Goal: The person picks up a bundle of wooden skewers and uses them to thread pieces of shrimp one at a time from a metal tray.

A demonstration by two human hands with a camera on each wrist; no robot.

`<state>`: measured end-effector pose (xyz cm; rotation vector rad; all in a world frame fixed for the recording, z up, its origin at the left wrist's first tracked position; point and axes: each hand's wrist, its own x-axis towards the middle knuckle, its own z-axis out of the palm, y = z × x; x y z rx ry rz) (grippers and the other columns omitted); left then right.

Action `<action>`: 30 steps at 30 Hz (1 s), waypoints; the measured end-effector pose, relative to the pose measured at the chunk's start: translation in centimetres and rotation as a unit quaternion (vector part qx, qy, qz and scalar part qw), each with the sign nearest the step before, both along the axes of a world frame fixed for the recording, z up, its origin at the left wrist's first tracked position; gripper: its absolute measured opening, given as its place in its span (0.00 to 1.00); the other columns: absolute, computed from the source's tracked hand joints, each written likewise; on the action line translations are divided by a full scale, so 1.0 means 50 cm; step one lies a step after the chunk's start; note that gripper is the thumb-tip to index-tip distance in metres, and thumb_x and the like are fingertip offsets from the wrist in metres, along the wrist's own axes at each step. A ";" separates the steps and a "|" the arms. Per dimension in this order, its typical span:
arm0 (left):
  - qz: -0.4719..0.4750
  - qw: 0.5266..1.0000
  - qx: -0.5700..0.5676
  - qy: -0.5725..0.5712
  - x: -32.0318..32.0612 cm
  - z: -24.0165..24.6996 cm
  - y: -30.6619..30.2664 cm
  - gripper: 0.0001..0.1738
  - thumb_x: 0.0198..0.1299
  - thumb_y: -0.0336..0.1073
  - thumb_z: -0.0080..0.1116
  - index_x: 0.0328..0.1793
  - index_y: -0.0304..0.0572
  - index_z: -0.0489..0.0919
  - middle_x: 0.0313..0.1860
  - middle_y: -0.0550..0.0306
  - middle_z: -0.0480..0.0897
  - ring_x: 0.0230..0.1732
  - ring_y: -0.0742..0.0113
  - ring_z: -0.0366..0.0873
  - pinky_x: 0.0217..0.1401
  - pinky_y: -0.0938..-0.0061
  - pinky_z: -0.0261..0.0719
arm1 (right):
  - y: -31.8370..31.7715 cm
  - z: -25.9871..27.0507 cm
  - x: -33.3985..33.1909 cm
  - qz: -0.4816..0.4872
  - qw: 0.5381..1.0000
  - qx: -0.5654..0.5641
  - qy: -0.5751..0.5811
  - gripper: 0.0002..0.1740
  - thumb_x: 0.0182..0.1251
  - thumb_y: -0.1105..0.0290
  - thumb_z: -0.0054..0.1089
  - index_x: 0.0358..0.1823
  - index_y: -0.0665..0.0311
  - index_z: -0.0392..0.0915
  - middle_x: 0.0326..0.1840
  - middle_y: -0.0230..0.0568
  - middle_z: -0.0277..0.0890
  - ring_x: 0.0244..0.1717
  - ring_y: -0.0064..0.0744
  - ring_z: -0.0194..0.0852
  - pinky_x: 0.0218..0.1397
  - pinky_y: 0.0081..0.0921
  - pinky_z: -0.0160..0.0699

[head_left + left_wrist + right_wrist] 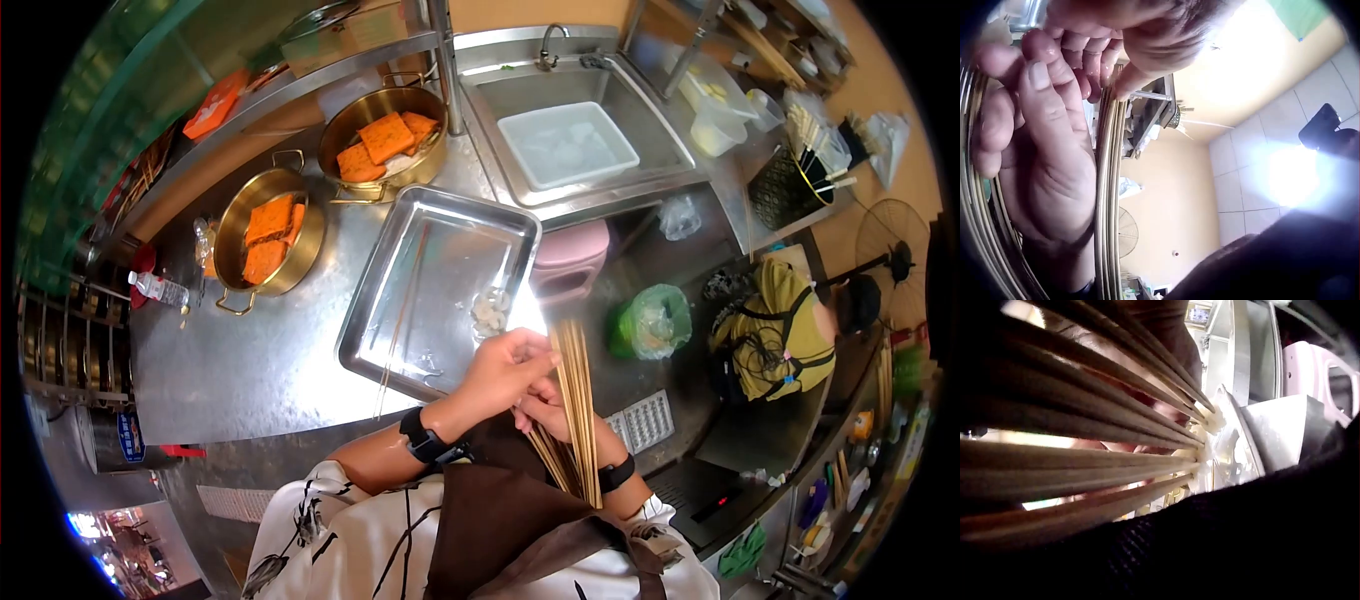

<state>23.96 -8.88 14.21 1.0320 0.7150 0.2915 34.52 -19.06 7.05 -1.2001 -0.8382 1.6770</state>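
Note:
A bundle of thin bamboo skewers stands between my two hands, over my apron. My left hand, with a dark watch at its wrist, pinches skewers near their upper ends; its fingers and thumb meet at the sticks in the left wrist view. Lower down, my right hand holds the bundle, partly hidden behind the sticks. Close up in the right wrist view, the skewers fan out, their far ends overlapping pale pieces. The steel tray just beyond my hands contains a small pile of whitish pieces and a few loose skewers.
Two brass pots hold orange slabs. Behind the tray, a white tub sits in the steel sink. A pink stool and a green-lined bin stand right of the counter. A plastic bottle lies at left.

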 end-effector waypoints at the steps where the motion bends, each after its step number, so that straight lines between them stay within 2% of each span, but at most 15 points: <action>1: -0.003 1.000 -0.001 0.000 0.002 -0.001 0.001 0.09 0.63 0.32 0.56 0.45 0.36 0.74 0.25 0.55 0.82 0.18 0.77 0.76 0.13 0.87 0.63 | 0.003 0.006 0.001 0.010 1.000 0.006 -0.016 0.06 0.71 0.72 0.45 0.39 0.66 0.70 0.26 0.34 0.72 0.27 0.22 0.72 0.32 0.17 0.74; 4: -0.005 0.999 0.009 0.038 0.002 -0.003 0.011 0.07 0.63 0.31 0.56 0.42 0.35 0.75 0.27 0.54 0.82 0.18 0.77 0.76 0.12 0.87 0.63 | 0.008 0.009 0.006 0.022 0.998 0.048 -0.036 0.06 0.71 0.73 0.44 0.42 0.66 0.71 0.28 0.36 0.73 0.28 0.23 0.73 0.32 0.17 0.74; 8: -0.012 1.000 -0.010 -0.022 -0.025 -0.035 0.030 0.04 0.61 0.29 0.57 0.39 0.35 0.76 0.29 0.56 0.82 0.24 0.77 0.77 0.22 0.85 0.71 | 0.001 0.038 0.008 -0.024 0.994 0.087 -0.059 0.09 0.71 0.74 0.44 0.47 0.67 0.71 0.32 0.41 0.77 0.29 0.25 0.75 0.34 0.19 0.76; 10: -0.007 0.999 -0.004 -0.051 -0.036 -0.055 0.036 0.04 0.60 0.28 0.58 0.38 0.35 0.76 0.29 0.57 0.81 0.27 0.77 0.77 0.27 0.85 0.73 | -0.002 0.007 0.016 -0.068 0.990 0.034 0.118 0.13 0.72 0.69 0.40 0.47 0.68 0.74 0.39 0.44 0.78 0.31 0.25 0.76 0.36 0.21 0.77; 11: -0.008 0.998 -0.013 -0.066 -0.041 -0.060 0.039 0.04 0.60 0.28 0.58 0.38 0.35 0.76 0.29 0.57 0.81 0.29 0.76 0.77 0.31 0.84 0.73 | -0.002 0.005 0.026 -0.051 0.994 0.025 0.092 0.16 0.74 0.66 0.37 0.51 0.68 0.70 0.40 0.48 0.79 0.33 0.31 0.78 0.40 0.25 0.78; 14: 0.002 0.997 -0.026 -0.070 -0.045 -0.091 0.041 0.04 0.60 0.28 0.58 0.38 0.35 0.77 0.30 0.58 0.81 0.31 0.75 0.78 0.37 0.83 0.75 | -0.002 0.017 0.034 -0.064 0.983 0.070 0.156 0.18 0.75 0.63 0.35 0.53 0.69 0.66 0.39 0.50 0.78 0.35 0.33 0.79 0.42 0.28 0.79; 16: 0.011 0.998 -0.029 -0.062 -0.045 -0.105 0.047 0.04 0.60 0.28 0.58 0.39 0.35 0.77 0.31 0.58 0.81 0.31 0.75 0.78 0.38 0.82 0.75 | -0.003 0.014 0.032 -0.063 0.986 0.067 0.140 0.16 0.75 0.64 0.35 0.51 0.70 0.66 0.36 0.50 0.78 0.32 0.32 0.78 0.41 0.27 0.78; 18: -0.033 0.997 -0.021 -0.061 -0.045 -0.114 0.057 0.04 0.60 0.28 0.58 0.40 0.35 0.77 0.32 0.58 0.81 0.33 0.74 0.78 0.40 0.80 0.75 | -0.001 0.029 0.032 -0.043 0.996 0.075 0.024 0.13 0.75 0.66 0.37 0.49 0.69 0.66 0.31 0.46 0.76 0.30 0.30 0.76 0.39 0.26 0.77; 20: -0.031 0.996 -0.044 -0.077 -0.056 -0.152 0.071 0.04 0.62 0.28 0.55 0.40 0.36 0.77 0.33 0.57 0.81 0.34 0.73 0.78 0.40 0.79 0.76 | -0.003 0.022 0.035 -0.041 0.996 0.066 0.045 0.15 0.74 0.68 0.39 0.55 0.70 0.64 0.27 0.43 0.74 0.29 0.29 0.74 0.37 0.26 0.76; 23: 0.077 0.993 0.078 -0.037 -0.094 -0.261 0.141 0.05 0.61 0.29 0.56 0.42 0.36 0.77 0.34 0.55 0.81 0.35 0.71 0.78 0.41 0.78 0.76 | -0.014 0.021 0.045 -0.093 0.993 0.067 0.030 0.28 0.74 0.68 0.41 0.71 0.66 0.47 0.26 0.43 0.74 0.27 0.29 0.74 0.36 0.25 0.75; 24: 0.039 0.971 0.208 0.113 -0.104 -0.270 0.154 0.07 0.59 0.30 0.58 0.42 0.37 0.77 0.35 0.54 0.81 0.36 0.68 0.79 0.41 0.76 0.77 | -0.015 0.018 0.047 -0.092 0.993 0.065 0.031 0.28 0.74 0.68 0.41 0.71 0.66 0.47 0.26 0.43 0.74 0.27 0.29 0.74 0.36 0.25 0.75; 25: -0.001 0.908 0.329 0.259 -0.109 -0.280 0.161 0.09 0.58 0.31 0.59 0.43 0.37 0.78 0.35 0.53 0.81 0.36 0.65 0.80 0.42 0.74 0.77 | -0.015 0.015 0.049 -0.093 0.993 0.068 0.032 0.29 0.73 0.67 0.42 0.72 0.65 0.46 0.26 0.43 0.74 0.27 0.29 0.73 0.36 0.25 0.75; 26: -0.001 0.908 0.327 0.261 -0.109 -0.290 0.160 0.09 0.58 0.31 0.59 0.43 0.37 0.78 0.35 0.53 0.81 0.36 0.65 0.80 0.42 0.74 0.77 | -0.014 0.013 0.050 -0.093 0.993 0.071 0.034 0.30 0.73 0.67 0.42 0.72 0.64 0.45 0.26 0.43 0.74 0.27 0.29 0.73 0.35 0.25 0.75; 28: -0.066 0.838 0.474 0.264 -0.102 -0.295 0.149 0.12 0.53 0.33 0.62 0.43 0.39 0.78 0.36 0.50 0.80 0.38 0.58 0.81 0.43 0.70 0.77 | -0.013 0.016 0.053 -0.094 0.994 0.055 0.033 0.30 0.72 0.69 0.43 0.72 0.64 0.47 0.26 0.41 0.73 0.26 0.27 0.72 0.34 0.24 0.74; 30: -0.079 0.836 0.475 0.262 -0.082 -0.291 0.138 0.11 0.52 0.34 0.62 0.42 0.40 0.78 0.36 0.50 0.80 0.39 0.55 0.80 0.43 0.68 0.77 | -0.012 0.015 0.058 -0.084 0.996 0.030 0.002 0.29 0.71 0.70 0.44 0.71 0.65 0.50 0.25 0.37 0.72 0.25 0.24 0.70 0.34 0.22 0.74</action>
